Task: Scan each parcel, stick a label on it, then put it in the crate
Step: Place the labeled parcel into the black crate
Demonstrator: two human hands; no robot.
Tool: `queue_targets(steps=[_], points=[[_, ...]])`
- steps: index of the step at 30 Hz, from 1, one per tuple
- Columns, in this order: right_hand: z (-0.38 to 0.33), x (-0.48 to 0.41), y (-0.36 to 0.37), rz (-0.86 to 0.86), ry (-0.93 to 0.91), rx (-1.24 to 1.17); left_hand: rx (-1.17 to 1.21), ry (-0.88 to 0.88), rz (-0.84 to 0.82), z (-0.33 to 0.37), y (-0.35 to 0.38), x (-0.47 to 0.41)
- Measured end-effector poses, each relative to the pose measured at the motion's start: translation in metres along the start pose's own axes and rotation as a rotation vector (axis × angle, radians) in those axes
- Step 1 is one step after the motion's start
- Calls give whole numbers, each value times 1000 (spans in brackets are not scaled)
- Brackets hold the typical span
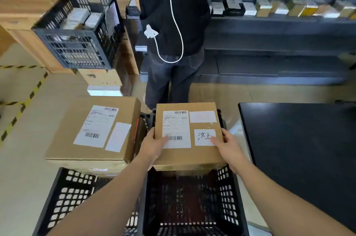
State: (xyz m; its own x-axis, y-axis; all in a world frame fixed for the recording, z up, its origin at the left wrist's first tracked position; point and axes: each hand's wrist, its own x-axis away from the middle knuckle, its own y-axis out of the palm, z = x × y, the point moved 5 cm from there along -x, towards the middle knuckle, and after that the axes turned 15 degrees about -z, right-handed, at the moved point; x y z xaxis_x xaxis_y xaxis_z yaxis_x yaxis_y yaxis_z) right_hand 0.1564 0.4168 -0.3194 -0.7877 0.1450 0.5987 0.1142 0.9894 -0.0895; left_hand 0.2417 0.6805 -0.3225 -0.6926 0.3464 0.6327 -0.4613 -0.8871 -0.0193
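Labelled parcel held over the crate

Left hand (154, 144) and right hand (227, 144) grip the cardboard parcel (187, 154) by its side edges, thumbs on top, above the open black crate (231, 193).

— Where are the arms?
— Both bare forearms reach forward from the bottom edge, angling slightly toward each other.
— And the hands?
— The left hand (154, 145) grips the left side of a parcel (202, 156), thumb lying on top. The right hand (227, 145) grips the right side the same way.
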Motion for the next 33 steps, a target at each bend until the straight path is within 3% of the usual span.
queue_targets(steps=[9, 16, 20, 28, 33], points=[[13, -24, -3, -20, 5, 48, -87, -23, -50, -6, -1, -24], [-4, -13, -3, 21, -5, 188, -264, 12, 22, 4, -6, -31], [-79, 10, -11, 110, -126, 404, -537, 220, 91, 92, 7, -1], [-315, 150, -55, 411, -493, 816, -1174, 692, 144, 367, 71, 129], [-356, 269, -131, 733, -472, 903, -1280, 998, 116, 457, 179, 201]])
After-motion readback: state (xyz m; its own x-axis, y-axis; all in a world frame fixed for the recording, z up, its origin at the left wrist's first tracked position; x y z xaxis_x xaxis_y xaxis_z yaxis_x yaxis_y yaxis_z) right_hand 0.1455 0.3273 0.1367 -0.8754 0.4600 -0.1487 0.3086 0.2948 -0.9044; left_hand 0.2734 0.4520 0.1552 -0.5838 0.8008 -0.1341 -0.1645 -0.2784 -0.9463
